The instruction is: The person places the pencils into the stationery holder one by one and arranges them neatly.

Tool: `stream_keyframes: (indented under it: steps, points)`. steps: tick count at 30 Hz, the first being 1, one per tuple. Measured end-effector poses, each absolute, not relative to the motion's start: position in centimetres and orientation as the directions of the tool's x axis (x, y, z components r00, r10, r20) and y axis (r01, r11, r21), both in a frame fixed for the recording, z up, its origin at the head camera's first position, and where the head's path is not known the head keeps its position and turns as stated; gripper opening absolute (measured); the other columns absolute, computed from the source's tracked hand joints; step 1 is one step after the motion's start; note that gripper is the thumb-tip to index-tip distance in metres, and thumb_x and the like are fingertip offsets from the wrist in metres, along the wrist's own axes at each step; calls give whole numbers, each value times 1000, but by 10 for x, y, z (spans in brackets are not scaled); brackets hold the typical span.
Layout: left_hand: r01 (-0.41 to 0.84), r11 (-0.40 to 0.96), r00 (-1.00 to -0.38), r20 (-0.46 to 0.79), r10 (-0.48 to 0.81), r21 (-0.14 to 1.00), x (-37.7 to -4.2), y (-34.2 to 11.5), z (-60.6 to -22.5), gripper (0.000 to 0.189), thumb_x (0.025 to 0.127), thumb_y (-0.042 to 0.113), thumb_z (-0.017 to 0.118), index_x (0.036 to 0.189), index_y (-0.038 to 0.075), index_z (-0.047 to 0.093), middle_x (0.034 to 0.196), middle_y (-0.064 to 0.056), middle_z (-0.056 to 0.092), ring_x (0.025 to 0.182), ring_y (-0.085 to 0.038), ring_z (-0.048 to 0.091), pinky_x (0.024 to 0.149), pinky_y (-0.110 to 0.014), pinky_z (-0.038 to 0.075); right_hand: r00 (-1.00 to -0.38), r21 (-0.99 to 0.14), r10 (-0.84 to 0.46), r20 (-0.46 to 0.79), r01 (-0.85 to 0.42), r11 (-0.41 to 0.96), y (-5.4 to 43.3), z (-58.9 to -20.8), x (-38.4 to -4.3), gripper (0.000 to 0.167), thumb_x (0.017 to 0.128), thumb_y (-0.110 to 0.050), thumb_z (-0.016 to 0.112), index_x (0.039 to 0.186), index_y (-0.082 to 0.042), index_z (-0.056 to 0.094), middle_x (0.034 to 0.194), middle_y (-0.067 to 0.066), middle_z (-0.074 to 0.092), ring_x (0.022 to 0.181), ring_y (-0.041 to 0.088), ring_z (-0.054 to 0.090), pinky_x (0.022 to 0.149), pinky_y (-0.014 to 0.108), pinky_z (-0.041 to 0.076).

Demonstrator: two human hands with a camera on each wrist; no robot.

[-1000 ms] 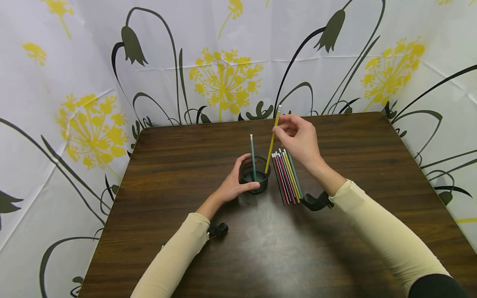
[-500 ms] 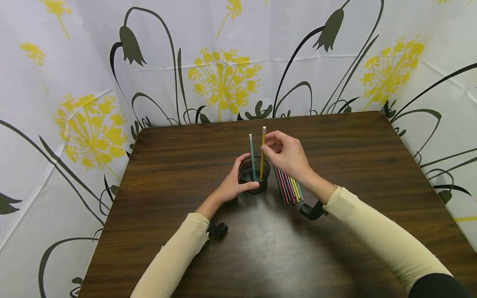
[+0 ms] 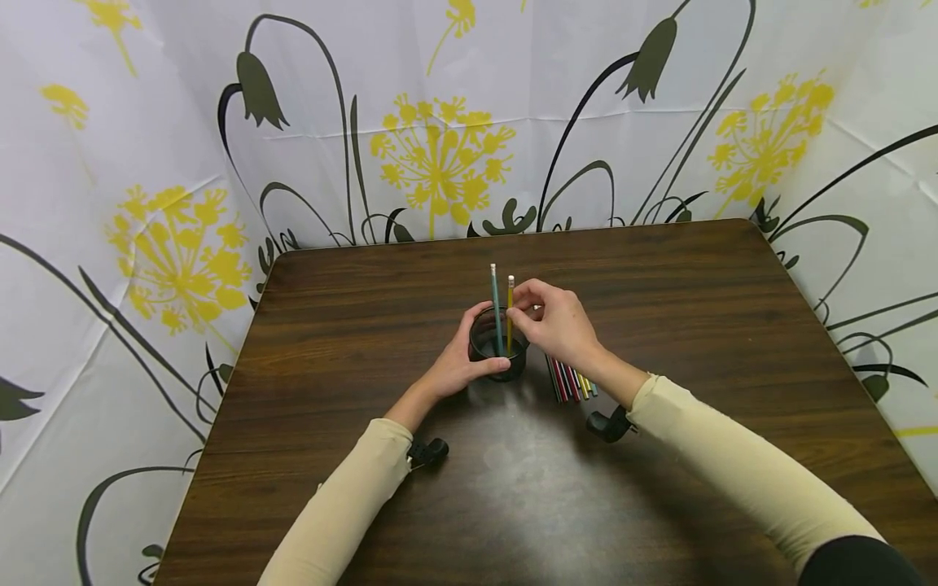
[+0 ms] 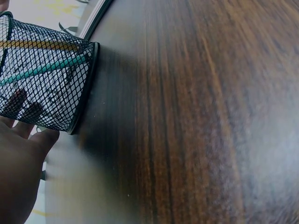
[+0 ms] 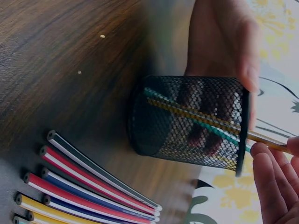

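Observation:
A black mesh pencil cup stands upright on the table, and my left hand grips it round its left side. Inside, a teal pencil leans with its eraser end up. My right hand pinches a yellow pencil near its upper part, over the cup's right rim. Through the mesh in the right wrist view, the yellow pencil's lower end shows near the cup's bottom. A row of pencils in black, red, blue, yellow and teal lies to the right of the cup, partly hidden under my right hand in the head view.
The brown wood-grain table reaches back to a white curtain with yellow and grey-green flowers. Two tiny pale specks lie on the tabletop in the right wrist view. Black wrist cameras hang from both sleeves.
My right hand has moved left and down, bringing the yellow pencil from a slant at the rim to nearly upright and deeper in the cup. The left hand has stayed on the cup.

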State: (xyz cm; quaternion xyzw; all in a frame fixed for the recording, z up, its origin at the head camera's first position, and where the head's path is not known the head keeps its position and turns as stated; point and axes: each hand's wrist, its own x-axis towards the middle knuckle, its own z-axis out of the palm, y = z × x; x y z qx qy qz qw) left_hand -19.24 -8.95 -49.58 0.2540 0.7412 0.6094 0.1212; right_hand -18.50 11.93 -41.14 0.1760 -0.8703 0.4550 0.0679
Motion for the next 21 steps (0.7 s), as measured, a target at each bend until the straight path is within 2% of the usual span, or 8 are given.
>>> stream_keyframes:
  steps: [2, 6, 16, 21]
  points:
    - [225, 127, -842, 127, 524, 966, -192, -89, -496, 88, 85, 20, 78, 151, 27, 21, 146, -5, 42, 132, -20, 42, 111, -50, 27, -930, -768, -246, 273, -365, 526, 119, -413, -185, 17, 89, -13, 71, 103, -7, 66, 89, 4, 71, 74, 16, 69, 67, 34, 56]
    - [224, 132, -842, 124, 526, 965, -191, -89, -494, 88, 85, 17, 77, 152, 25, 21, 147, -7, 41, 133, -23, 41, 111, -52, 27, -933, -764, -243, 266, -358, 537, 118, -415, -186, 16, 89, -14, 71, 103, -7, 66, 89, 3, 71, 74, 16, 70, 67, 34, 56]
    - [214, 94, -826, 128, 550, 972, -182, -88, -464, 87, 84, 2, 74, 151, 2, 17, 147, -24, 37, 133, -39, 39, 109, -61, 23, -942, -753, -208, 263, -336, 565, 117, -422, -193, 17, 89, -16, 73, 101, -8, 65, 85, 2, 72, 72, 16, 69, 63, 33, 55]
    - [207, 101, -834, 122, 539, 973, -186, -88, -477, 89, 84, 4, 75, 152, 9, 18, 148, -20, 37, 132, -36, 40, 109, -59, 25, -946, -748, -187, 264, -323, 580, 114, -425, -198, 17, 88, -17, 74, 100, -8, 65, 84, 1, 72, 72, 15, 68, 62, 33, 54]
